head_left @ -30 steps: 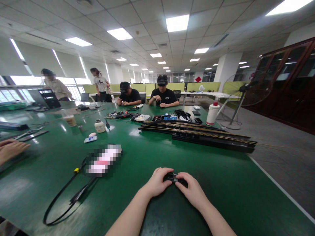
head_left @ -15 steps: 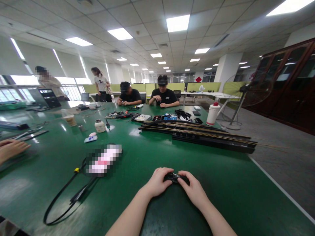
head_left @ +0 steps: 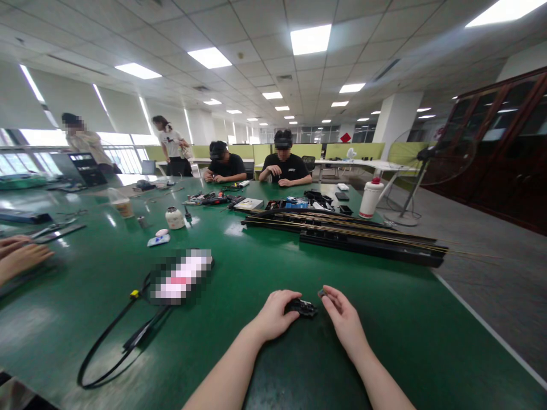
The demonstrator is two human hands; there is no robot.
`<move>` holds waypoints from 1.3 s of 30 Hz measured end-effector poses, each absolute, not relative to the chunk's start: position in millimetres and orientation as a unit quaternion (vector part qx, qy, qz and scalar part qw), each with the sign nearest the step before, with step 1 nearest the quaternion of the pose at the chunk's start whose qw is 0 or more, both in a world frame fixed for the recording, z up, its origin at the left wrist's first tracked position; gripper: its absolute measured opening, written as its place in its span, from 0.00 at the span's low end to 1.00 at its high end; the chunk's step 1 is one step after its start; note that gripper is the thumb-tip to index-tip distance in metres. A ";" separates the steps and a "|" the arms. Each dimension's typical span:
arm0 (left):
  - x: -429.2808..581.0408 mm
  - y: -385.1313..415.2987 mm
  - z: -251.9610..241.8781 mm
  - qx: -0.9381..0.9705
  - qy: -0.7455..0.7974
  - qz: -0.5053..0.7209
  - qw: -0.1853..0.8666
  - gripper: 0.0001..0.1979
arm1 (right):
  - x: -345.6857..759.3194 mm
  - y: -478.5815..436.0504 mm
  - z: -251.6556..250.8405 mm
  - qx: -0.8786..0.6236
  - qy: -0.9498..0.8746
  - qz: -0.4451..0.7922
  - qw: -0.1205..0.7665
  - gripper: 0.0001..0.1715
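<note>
My left hand (head_left: 278, 314) grips a small black device (head_left: 306, 308) by its left end, low over the green table (head_left: 239, 364). Fittings too small to name show along the top of the device. A short gap to the right, my right hand (head_left: 341, 312) pinches a small dark grey piece (head_left: 322, 293) between thumb and fingers, apart from the device. What kind of part it is cannot be made out.
Long black rails (head_left: 371, 248) with thin rods lie ahead. To the left are a blurred phone (head_left: 183, 277) with a black strap (head_left: 92, 350), and a white jar (head_left: 174, 218). A co-worker's hands (head_left: 25, 259) rest at far left; two people sit opposite.
My right hand has drawn away from the black device to the right, with a small piece in its fingertips. The left hand keeps its grip. A standing person at the back has shifted.
</note>
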State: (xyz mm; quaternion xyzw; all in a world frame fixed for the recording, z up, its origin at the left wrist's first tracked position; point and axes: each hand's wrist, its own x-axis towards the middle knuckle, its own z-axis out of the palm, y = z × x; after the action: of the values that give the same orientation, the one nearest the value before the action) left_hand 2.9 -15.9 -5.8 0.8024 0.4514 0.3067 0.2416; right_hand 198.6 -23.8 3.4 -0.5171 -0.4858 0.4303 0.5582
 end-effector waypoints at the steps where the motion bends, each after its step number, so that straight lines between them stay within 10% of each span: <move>1: 3.0 -16.1 -5.4 0.802 0.454 0.305 0.242 0.21 | 199.3 -23.8 3.8 -0.521 -0.481 0.427 0.562 0.30; 39: 3.2 -16.5 -4.4 0.798 0.461 0.301 0.245 0.22 | 203.1 -28.0 11.0 -0.533 -0.399 0.380 0.642 0.26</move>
State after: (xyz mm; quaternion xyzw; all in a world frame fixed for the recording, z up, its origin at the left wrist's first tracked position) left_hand 3.2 -16.5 -4.4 0.7978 0.4614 0.3008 0.2452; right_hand 203.1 -28.0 11.0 -0.5334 -0.3990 0.3804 0.6416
